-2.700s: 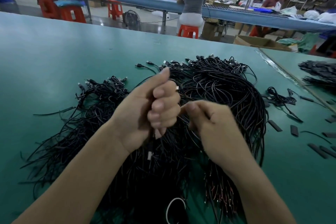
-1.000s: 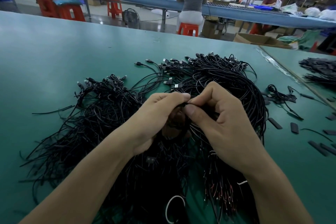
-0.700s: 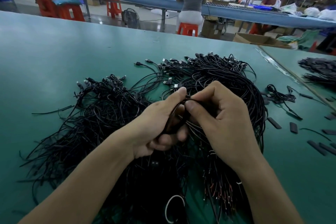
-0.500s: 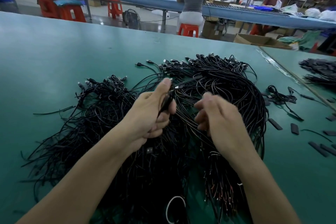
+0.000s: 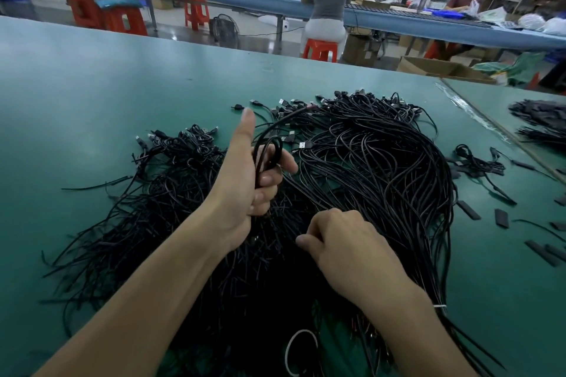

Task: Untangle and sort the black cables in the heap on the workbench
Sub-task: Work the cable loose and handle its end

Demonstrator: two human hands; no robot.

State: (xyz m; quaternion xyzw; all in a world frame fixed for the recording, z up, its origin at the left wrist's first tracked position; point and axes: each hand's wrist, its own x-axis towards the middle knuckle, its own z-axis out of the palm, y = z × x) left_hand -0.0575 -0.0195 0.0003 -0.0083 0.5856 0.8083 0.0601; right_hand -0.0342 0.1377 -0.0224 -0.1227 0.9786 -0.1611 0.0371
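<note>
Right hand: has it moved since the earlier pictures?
Yes. The right hand has come back toward the person, away from the plug ends at the far edge of the cable heap and from the left hand holding a looped cable.

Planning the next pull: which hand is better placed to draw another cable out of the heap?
Right hand: it sits low on the heap, fingers curled at the strands. The left hand is raised, gripping a looped cable.

My green worktop carried a broad heap of black cables, their plugs at the far side. Just right of it lay a small tangle and scattered short black strips. A white loop lay among the nearest cables. Another dark pile sat beyond the seam on the right.
</note>
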